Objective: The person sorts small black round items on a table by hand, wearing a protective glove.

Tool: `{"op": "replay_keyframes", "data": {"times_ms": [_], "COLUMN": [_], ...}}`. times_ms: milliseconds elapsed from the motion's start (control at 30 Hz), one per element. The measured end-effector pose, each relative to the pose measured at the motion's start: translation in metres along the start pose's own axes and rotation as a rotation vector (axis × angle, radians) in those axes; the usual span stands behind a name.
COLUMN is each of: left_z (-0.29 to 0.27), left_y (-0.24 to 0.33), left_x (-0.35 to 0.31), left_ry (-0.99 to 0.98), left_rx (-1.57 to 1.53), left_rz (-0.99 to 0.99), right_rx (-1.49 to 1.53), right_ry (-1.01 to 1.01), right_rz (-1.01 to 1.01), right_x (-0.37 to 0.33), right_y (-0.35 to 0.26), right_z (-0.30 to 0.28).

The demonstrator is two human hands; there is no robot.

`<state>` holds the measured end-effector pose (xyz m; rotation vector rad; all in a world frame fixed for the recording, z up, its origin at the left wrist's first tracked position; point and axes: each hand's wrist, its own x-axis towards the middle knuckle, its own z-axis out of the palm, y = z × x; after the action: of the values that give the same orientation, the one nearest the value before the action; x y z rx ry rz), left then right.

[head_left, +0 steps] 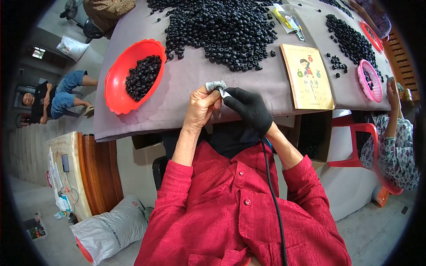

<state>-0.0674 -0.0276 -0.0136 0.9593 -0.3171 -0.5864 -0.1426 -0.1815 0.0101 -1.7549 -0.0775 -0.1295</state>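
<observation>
At the table's near edge my two hands meet, fingertips pinched together. My left hand [200,109] is bare, with a crinkled silvery wrap [215,85] around a finger, and closes on a small dark round piece [218,89], mostly hidden by the fingers. A black glove covers my right hand [251,110], which is closed too. A shiny silvery tip [225,94] shows at its fingertips; whether this is a blade or a wrap I cannot tell. Beyond them lies a large heap of black, hollow-topped round pieces [222,33]. To the left, a red scalloped bowl [116,91] holds more.
A yellow booklet [308,77] and a packaged yellow tool [288,20] lie on the cloth-covered table [195,71]. At right, a pink basket [372,84] stands beside another heap [348,37] and a co-worker's arm [392,102]. A black cable [270,186] hangs down my front.
</observation>
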Motion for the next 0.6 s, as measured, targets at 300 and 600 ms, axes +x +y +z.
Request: {"op": "replay_keyframes", "data": {"times_ms": [300, 600], "left_z": [-0.0012, 0.0035], "left_y": [-0.0012, 0.0017], "left_x": [0.0015, 0.002], "left_ry": [-0.036, -0.026], "left_rx": [-0.065, -0.06], "left_rz": [-0.001, -0.013], "right_rx": [-0.012, -0.024], "right_ry": [0.01, 0.013], "right_rz": [0.003, 0.025], "right_x": [-0.0014, 0.0006], "right_y": [-0.0015, -0.0023], "right_z": [-0.0009, -0.0022]}}
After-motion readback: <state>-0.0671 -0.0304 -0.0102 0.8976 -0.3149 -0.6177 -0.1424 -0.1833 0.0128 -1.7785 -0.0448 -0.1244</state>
